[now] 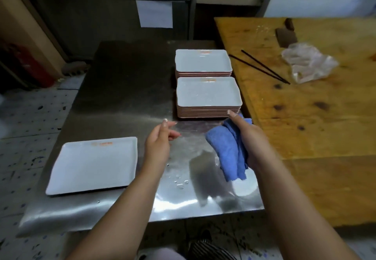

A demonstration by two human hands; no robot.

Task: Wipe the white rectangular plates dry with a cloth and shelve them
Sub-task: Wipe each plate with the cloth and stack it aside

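lower left: single white rectangular plate (92, 164) flat on steel table (126, 88) | centre: left hand (157, 141) fingers relaxed, holding nothing | right of centre: right hand (251, 139) fingers clasping folded blue cloth (227, 150) | above: near stack of white rectangular plates (208, 96), far stack (203, 61) behind | upper right: black chopsticks (262, 68) on wooden table (317, 117)
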